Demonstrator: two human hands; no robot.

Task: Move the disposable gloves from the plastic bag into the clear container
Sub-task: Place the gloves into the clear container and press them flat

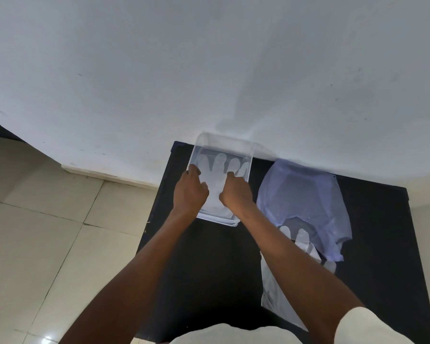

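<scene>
Both the left hand (pixel 190 188) and right hand (pixel 235 192), fingers curled, press a glove (pixel 217 180) flat inside the clear container (pixel 252 151) at the worktop's (pixel 209 269) far edge; next, I judge, fetching the gloves (pixel 296 238) at the plastic bag (pixel 305 194).

Setting: a plain indoor room, most likely domestic; nothing shown settles the type more closely. Indicators: a bare white painted wall (pixel 209 70) with small scuff marks fills the far half of the view. The floor (pixel 47 232) on the left is laid with large glossy cream tiles with visible grout lines. A small black desk (pixel 204 269) stands with its far edge against the wall.
</scene>
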